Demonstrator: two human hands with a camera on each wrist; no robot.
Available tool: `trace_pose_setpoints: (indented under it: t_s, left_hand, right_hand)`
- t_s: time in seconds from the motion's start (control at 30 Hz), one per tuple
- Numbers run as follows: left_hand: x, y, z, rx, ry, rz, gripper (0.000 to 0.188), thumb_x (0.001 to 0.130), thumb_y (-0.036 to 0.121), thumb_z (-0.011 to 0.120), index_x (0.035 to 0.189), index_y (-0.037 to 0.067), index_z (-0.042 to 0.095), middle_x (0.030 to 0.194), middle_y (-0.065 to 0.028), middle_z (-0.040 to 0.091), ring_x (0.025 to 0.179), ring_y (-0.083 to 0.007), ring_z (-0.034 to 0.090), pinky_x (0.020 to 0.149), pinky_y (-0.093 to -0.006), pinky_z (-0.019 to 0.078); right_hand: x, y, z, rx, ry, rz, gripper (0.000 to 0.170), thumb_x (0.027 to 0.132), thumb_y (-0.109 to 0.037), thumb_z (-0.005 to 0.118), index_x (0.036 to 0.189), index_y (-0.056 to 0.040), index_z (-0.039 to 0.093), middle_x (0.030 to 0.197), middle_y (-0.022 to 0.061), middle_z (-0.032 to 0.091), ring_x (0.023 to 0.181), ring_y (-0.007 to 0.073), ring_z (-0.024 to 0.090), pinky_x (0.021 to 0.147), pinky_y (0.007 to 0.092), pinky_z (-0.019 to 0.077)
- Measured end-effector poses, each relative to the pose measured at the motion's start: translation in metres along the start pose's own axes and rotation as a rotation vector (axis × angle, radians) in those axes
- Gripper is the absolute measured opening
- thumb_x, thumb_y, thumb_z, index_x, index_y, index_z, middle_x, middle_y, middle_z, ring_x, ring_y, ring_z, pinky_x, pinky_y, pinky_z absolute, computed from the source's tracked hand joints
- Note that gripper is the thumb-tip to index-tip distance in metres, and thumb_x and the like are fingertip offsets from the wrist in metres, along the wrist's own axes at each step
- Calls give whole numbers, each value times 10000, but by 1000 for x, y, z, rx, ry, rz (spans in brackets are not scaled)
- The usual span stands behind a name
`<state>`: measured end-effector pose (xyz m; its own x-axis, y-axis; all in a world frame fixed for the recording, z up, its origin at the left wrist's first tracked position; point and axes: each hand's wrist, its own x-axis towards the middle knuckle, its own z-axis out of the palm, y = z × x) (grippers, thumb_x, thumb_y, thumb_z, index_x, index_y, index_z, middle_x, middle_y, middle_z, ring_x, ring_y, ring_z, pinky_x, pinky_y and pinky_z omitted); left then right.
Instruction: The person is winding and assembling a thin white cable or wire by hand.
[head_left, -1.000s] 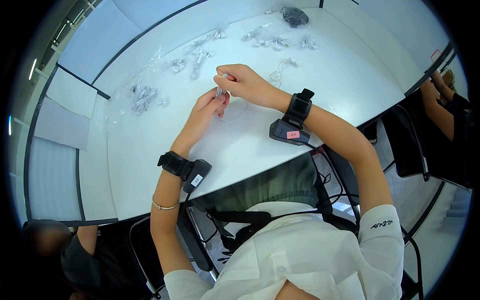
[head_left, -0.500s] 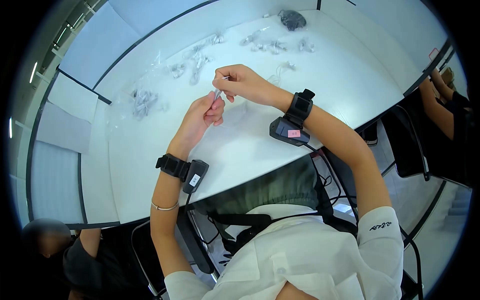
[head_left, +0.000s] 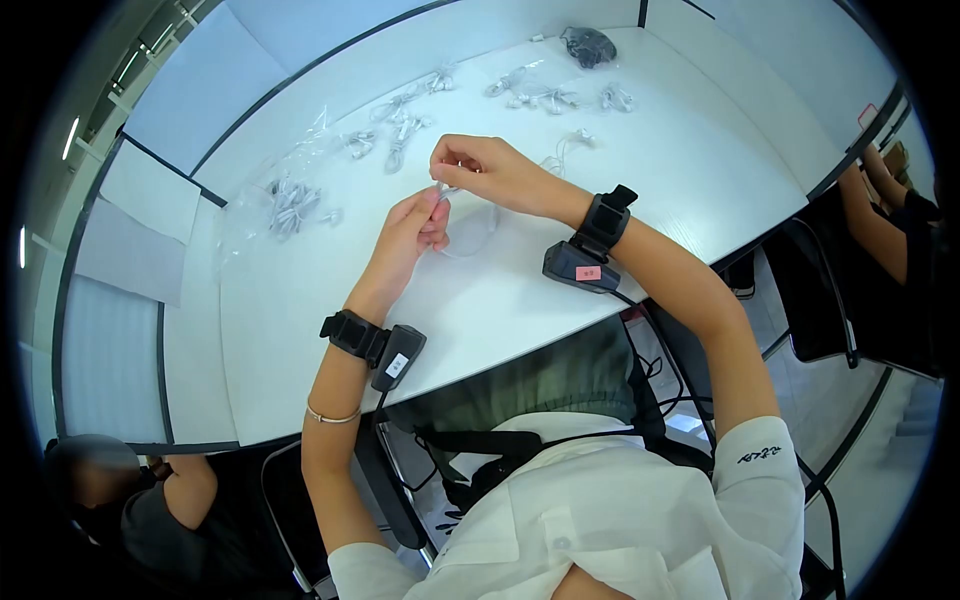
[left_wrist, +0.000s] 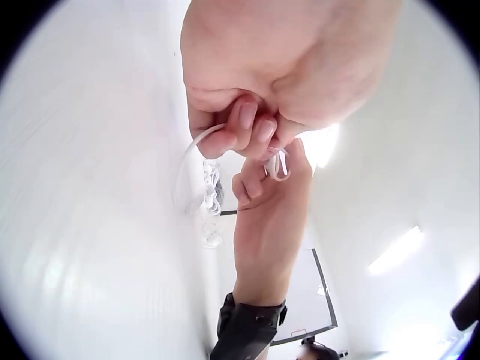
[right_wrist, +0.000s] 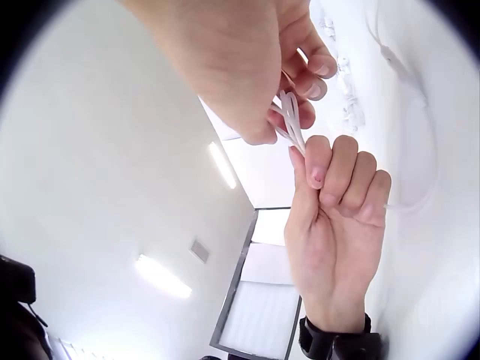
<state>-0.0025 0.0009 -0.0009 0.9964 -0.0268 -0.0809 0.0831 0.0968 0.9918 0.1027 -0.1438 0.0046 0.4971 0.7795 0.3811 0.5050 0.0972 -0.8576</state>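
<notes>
A white cable (right_wrist: 291, 116), folded into a small looped bundle, stretches between the two hands. The left hand (head_left: 403, 235) grips its lower part, fingers curled round it; in the right wrist view that hand (right_wrist: 337, 202) is below the bundle. The right hand (head_left: 500, 178) pinches the upper loops between thumb and fingers, just above the left. One loose strand (left_wrist: 196, 142) leaves the left hand's curled fingers in the left wrist view and arcs down towards the table.
Several bundled white cables (head_left: 402, 138) lie across the back of the white table (head_left: 330, 330). A clear bag with white cables (head_left: 292, 207) is at the left, a dark bundle (head_left: 588, 47) at the back. A loose white cable (head_left: 568, 150) lies beyond the right wrist.
The right hand has shifted slightly down and its fingers have moved on the loops. The left hand has lowered a little from its first position, still gripping the cable.
</notes>
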Motion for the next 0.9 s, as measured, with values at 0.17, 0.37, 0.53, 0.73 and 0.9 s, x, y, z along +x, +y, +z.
trace_pose_setpoints:
  t_s: [0.17,0.37,0.53,0.73,0.9]
  left_hand:
    - [1,1,-4,-146,-61,-9,335,961,310,365,686,118,342,622,57,238,538,-62,235,526,-224,268]
    - [-1,4,-9,-294,-256,-99,336,964,316,354,698,112,365,601,64,241,518,-60,227,469,-214,222]
    - [-6,9,-2,-306,-234,-117,331,964,317,359,712,103,372,604,65,233,520,-60,219,460,-214,216]
    - [0,3,-6,-318,-112,57,293,966,274,353,732,99,373,620,61,247,545,-58,241,493,-208,242]
    - [4,1,-20,-394,138,198,254,962,233,358,741,107,360,630,50,268,560,-62,256,544,-212,269]
  right_hand:
    - [2,-1,-6,128,-18,45,200,888,-238,538,895,-38,542,727,4,554,674,66,492,615,212,401]
    - [1,-7,-7,34,50,-97,133,882,-159,548,941,-41,530,697,7,550,639,65,474,594,213,397]
    - [-1,-10,-6,-49,80,-142,111,877,-126,550,948,-44,527,671,1,524,609,62,441,564,217,374]
    - [-2,-9,0,-11,132,-66,165,893,-198,521,975,-55,535,685,-6,518,625,65,447,573,222,371]
    - [-3,4,2,-21,-150,116,273,893,-308,490,958,-54,566,759,24,566,690,95,487,631,254,405]
